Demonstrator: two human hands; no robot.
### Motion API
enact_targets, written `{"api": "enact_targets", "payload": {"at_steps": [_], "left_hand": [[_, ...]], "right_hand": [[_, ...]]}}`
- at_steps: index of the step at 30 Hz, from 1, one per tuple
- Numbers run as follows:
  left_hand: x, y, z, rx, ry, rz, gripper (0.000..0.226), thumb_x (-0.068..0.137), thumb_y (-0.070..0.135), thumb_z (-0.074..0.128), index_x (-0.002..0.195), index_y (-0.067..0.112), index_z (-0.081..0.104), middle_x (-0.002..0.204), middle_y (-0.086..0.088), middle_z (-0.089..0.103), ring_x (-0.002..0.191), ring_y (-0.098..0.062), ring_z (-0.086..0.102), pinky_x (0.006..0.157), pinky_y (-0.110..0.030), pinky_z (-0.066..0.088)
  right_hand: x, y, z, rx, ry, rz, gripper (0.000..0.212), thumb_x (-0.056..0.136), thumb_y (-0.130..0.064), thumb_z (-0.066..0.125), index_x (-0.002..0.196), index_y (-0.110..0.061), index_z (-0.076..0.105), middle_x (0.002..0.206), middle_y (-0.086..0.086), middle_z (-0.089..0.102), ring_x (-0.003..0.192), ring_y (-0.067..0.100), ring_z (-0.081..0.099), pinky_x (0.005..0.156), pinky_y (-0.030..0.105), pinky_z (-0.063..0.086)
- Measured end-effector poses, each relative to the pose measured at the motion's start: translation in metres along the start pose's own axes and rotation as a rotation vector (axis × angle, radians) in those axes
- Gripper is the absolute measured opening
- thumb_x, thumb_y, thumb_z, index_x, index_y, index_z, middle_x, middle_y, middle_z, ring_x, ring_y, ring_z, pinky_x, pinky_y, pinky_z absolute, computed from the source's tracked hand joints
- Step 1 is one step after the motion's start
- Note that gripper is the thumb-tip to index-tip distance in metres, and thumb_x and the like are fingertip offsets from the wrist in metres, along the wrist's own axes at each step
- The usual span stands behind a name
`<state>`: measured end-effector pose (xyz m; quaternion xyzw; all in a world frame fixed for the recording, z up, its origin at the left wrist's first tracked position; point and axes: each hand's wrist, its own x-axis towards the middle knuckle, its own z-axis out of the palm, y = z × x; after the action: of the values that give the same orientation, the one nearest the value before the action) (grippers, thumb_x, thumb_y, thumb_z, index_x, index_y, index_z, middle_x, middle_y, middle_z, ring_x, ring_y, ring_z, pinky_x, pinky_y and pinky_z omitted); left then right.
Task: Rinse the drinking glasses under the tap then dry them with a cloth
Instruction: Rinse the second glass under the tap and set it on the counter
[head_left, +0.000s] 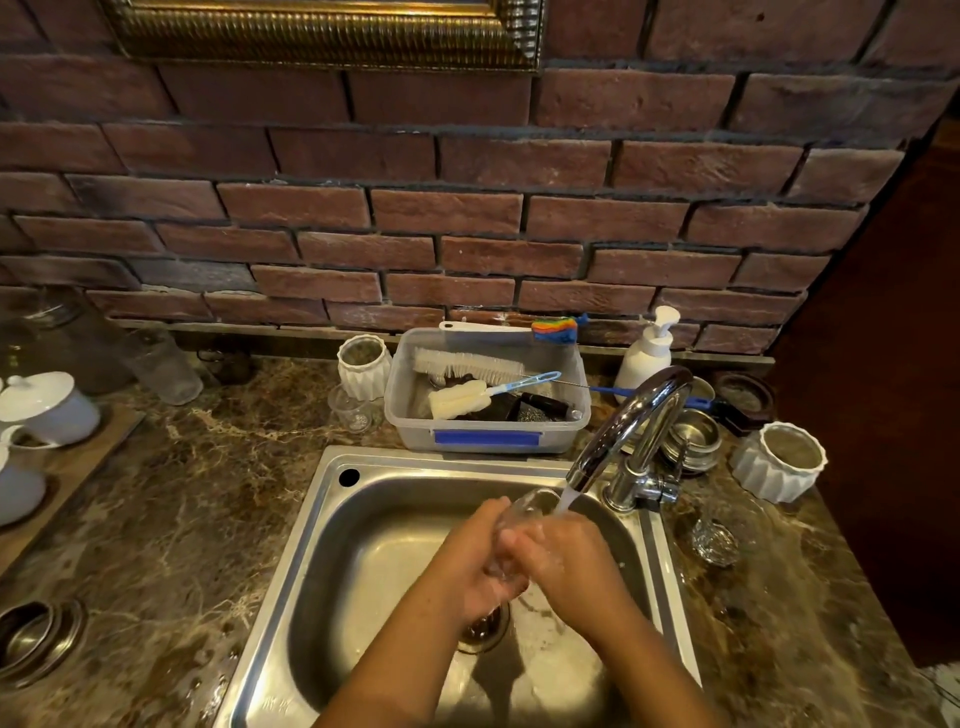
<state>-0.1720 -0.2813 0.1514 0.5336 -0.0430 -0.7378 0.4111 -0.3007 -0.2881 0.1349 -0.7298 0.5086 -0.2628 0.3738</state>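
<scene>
I am in the rinse step. The drinking glass (530, 506) is held tilted over the sink (332, 519), mouth towards the tap (636, 415), and the stream lands at its rim. My left hand (475, 564) has its fingers wrapped round the glass body, and my right hand (569, 556) clasps it from the other side. Next, I judge, comes tipping it to drain and fetching a cloth, though none shows here. Behind the sink a plastic tub (410, 431) holds a white bristle brush (467, 364), a sponge wand (457, 399) and dark items I cannot identify. Another glass (717, 540) stands on the desk (208, 493) right of the sink.
</scene>
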Motion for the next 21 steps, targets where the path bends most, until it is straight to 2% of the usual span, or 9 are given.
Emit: {"api": "enact_targets", "payload": {"at_steps": [3,6,8,10,12,15,17,19,21], "left_hand": [[-0.001,0.004,-0.009,-0.124,-0.151,-0.081,0.017,0.085,0.021,0.070,0.084,0.004,0.068,0.065,-0.008,0.061,0.050,-0.016,0.058,0.047,-0.025,0.053],[0.006,-0.003,-0.008,-0.026,-0.079,0.040,0.021,0.090,0.029,0.064,0.088,0.008,0.069,0.073,-0.009,0.067,0.071,-0.020,0.064,0.063,-0.032,0.055],[0.012,-0.005,-0.003,0.060,0.051,0.168,0.027,0.099,0.030,0.053,0.090,0.010,0.068,0.075,-0.009,0.070,0.077,-0.020,0.065,0.067,-0.034,0.055],[0.013,-0.003,0.003,0.262,0.145,0.359,0.027,0.104,0.028,0.047,0.089,0.012,0.063,0.077,-0.008,0.066,0.066,-0.015,0.063,0.057,-0.029,0.053],[0.012,0.000,0.003,0.584,0.202,0.624,0.022,0.104,0.026,0.048,0.089,0.016,0.062,0.085,-0.004,0.066,0.068,-0.010,0.064,0.054,-0.023,0.053],[0.011,0.001,-0.005,1.161,0.178,0.968,0.012,0.099,0.030,0.054,0.097,0.022,0.062,0.097,0.008,0.061,0.085,-0.004,0.058,0.068,-0.015,0.046],[0.011,0.001,-0.011,1.355,0.084,1.055,0.014,0.099,0.032,0.054,0.105,0.023,0.062,0.102,0.011,0.058,0.089,-0.001,0.054,0.072,-0.012,0.041],[0.012,-0.001,-0.015,1.260,0.046,1.038,0.012,0.099,0.031,0.053,0.102,0.024,0.063,0.101,0.011,0.060,0.090,-0.003,0.057,0.075,-0.014,0.046],[0.012,-0.006,-0.012,1.008,0.056,0.942,0.012,0.101,0.027,0.053,0.097,0.023,0.063,0.095,0.006,0.065,0.087,-0.008,0.065,0.076,-0.027,0.059]], "right_hand": [[0.000,0.005,-0.005,-0.285,-0.121,-0.185,0.037,0.091,-0.061,0.043,0.094,-0.036,0.070,0.087,-0.016,0.069,0.091,0.008,0.060,0.084,0.031,0.048],[-0.002,-0.002,0.001,-0.221,-0.025,-0.145,0.043,0.089,-0.060,0.041,0.088,-0.031,0.072,0.083,-0.013,0.071,0.085,0.005,0.061,0.084,0.030,0.049],[-0.001,-0.007,0.006,-0.005,0.071,-0.038,0.038,0.091,-0.051,0.050,0.080,-0.024,0.074,0.074,-0.006,0.073,0.075,0.007,0.067,0.075,0.032,0.057],[0.002,-0.012,0.009,0.289,0.153,0.128,0.030,0.096,-0.034,0.057,0.079,-0.017,0.075,0.072,0.003,0.075,0.071,0.012,0.072,0.070,0.031,0.060],[0.005,-0.018,0.010,0.610,0.189,0.362,0.028,0.099,-0.028,0.055,0.088,-0.012,0.076,0.080,0.008,0.078,0.080,0.020,0.075,0.079,0.035,0.059],[0.005,-0.012,0.008,1.133,0.143,0.712,0.036,0.096,-0.040,0.057,0.108,-0.009,0.072,0.104,0.016,0.076,0.103,0.033,0.070,0.100,0.056,0.050],[0.001,-0.005,0.007,1.259,0.091,0.769,0.044,0.092,-0.042,0.059,0.116,-0.006,0.069,0.113,0.019,0.073,0.108,0.034,0.066,0.101,0.058,0.047],[0.000,-0.002,0.007,1.197,0.086,0.734,0.043,0.091,-0.038,0.061,0.115,-0.004,0.069,0.108,0.020,0.073,0.103,0.034,0.068,0.094,0.054,0.051],[0.001,-0.005,0.005,0.976,0.131,0.639,0.041,0.089,-0.042,0.062,0.108,-0.007,0.071,0.101,0.018,0.076,0.100,0.034,0.071,0.093,0.056,0.054]]}}
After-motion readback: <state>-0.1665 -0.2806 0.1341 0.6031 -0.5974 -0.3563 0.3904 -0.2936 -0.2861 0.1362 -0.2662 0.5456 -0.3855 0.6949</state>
